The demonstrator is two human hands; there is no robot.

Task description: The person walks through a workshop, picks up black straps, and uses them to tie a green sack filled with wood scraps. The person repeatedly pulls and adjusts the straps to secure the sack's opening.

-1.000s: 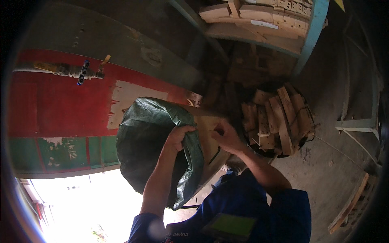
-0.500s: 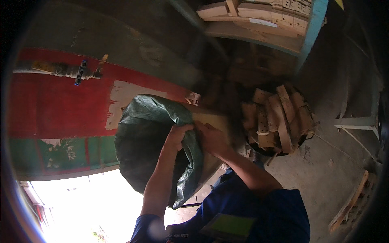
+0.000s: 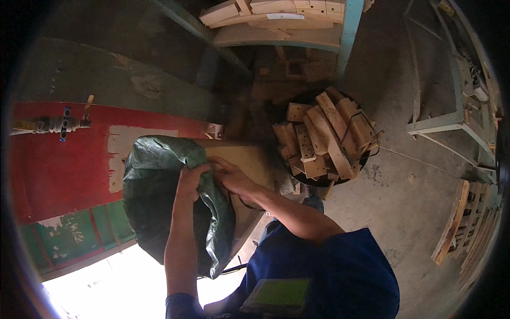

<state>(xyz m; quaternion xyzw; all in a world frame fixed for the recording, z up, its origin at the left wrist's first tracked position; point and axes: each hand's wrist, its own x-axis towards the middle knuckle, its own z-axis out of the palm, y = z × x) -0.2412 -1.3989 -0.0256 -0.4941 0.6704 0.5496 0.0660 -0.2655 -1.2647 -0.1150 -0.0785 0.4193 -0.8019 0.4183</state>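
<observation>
A dark green plastic sack (image 3: pixel 146 183) hangs with its wide mouth facing me, its rim folded over. My left hand (image 3: pixel 190 182) reaches into the mouth and is closed on the folded rim. On the outer side of the same rim, my right hand (image 3: pixel 228 174) pinches the sack close to the left one. The right fingertips are partly hidden by the fold. Behind and beside the sack stands a tan, board-like surface (image 3: pixel 252 159); how the sack is joined to it cannot be made out.
To the right, a round black tub (image 3: pixel 297 178) with a wire handle is heaped with wood offcuts (image 3: pixel 324 138). A blue-framed rack (image 3: pixel 348 40) holds timber parts ahead. A red and green wall (image 3: pixel 58 175) carries a valved pipe (image 3: pixel 64 123). Wooden pallets (image 3: pixel 462 212) lean at far right.
The view has swung to the right, so the wall, sack and tub sit further left. Both hands keep hold of the sack's rim in nearly the same place.
</observation>
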